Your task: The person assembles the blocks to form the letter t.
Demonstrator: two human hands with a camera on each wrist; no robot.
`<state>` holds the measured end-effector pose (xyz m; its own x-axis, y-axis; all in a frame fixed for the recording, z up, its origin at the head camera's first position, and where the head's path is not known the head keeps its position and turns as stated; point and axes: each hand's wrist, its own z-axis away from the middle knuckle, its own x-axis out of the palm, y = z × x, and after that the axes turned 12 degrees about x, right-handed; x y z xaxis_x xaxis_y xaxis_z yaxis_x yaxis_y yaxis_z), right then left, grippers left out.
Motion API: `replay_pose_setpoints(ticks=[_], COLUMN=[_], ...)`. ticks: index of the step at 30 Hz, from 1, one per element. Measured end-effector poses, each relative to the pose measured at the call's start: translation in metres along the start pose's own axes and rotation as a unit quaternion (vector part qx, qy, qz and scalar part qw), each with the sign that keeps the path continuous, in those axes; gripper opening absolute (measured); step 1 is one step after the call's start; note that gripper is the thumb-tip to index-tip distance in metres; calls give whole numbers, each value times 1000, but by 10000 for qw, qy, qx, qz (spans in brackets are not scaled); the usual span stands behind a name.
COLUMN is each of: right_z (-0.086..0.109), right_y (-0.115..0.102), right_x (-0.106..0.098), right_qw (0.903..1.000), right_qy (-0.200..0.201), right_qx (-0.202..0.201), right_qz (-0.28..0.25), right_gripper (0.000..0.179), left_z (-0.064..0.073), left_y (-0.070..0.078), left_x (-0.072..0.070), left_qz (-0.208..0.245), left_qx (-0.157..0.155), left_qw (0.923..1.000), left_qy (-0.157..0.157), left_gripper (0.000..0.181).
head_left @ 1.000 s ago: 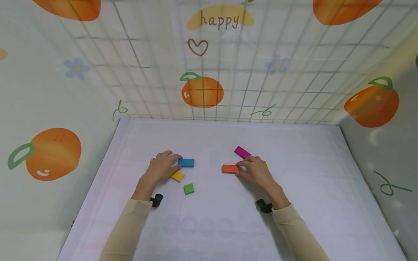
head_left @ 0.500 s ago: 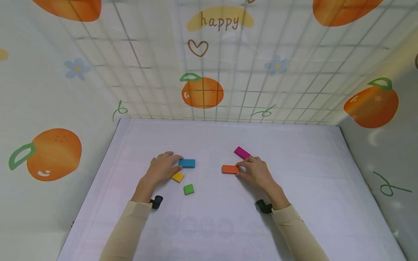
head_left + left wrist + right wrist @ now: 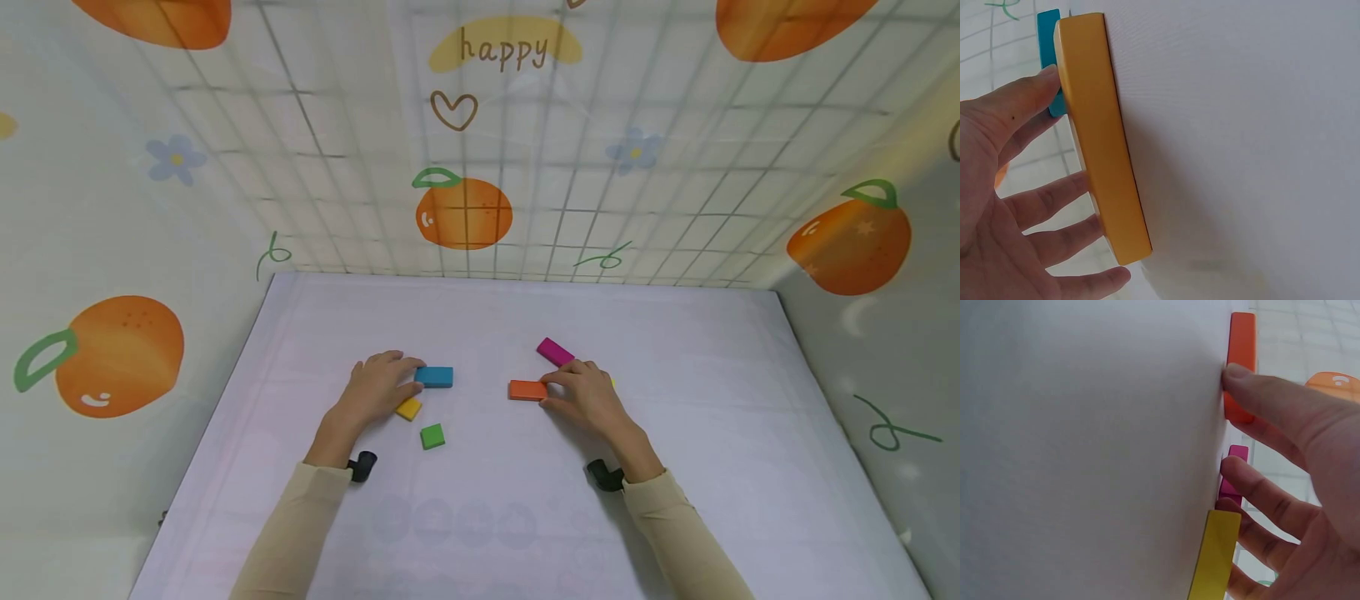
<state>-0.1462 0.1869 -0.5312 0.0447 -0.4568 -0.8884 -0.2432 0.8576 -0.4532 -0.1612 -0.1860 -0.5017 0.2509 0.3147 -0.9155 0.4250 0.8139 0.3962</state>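
Note:
My left hand (image 3: 375, 389) pinches the left end of a blue block (image 3: 435, 377) between thumb and index finger, the block lying flat on the white tabletop. Under and beside that hand is an orange-yellow block (image 3: 1100, 137), partly covered in the head view. My right hand (image 3: 588, 392) holds the right end of an orange-red block (image 3: 1241, 344) by thumb and index finger. Its other fingers are spread near a magenta block (image 3: 555, 352). A yellow block (image 3: 1215, 556) lies by the right palm, almost hidden from the head view.
A green block (image 3: 432, 437) lies nearer the body, just below the orange-yellow one. Bare white tabletop (image 3: 480, 333) separates the blue and orange-red blocks. Printed curtains with oranges (image 3: 465, 212) rise at the back and both sides of the table.
My left hand has slid the blue block slightly to the right, toward the orange-red one. The right hand and its block have stayed in place.

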Motion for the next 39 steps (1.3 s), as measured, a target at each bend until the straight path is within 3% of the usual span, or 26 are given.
replay_pose_setpoints(ticks=[31, 39], right_z=[0, -1], right_y=[1, 0], right_x=[0, 0], right_qw=[10000, 10000], right_qy=[28, -28], right_qx=[-5, 1], right_qz=[70, 51], right_gripper=[32, 31], left_z=[-10, -14], left_y=[29, 39], left_x=[12, 18], left_qz=[222, 178], left_qx=[381, 357], left_qw=[9990, 9991], left_qy=[47, -143], left_gripper=[40, 41])
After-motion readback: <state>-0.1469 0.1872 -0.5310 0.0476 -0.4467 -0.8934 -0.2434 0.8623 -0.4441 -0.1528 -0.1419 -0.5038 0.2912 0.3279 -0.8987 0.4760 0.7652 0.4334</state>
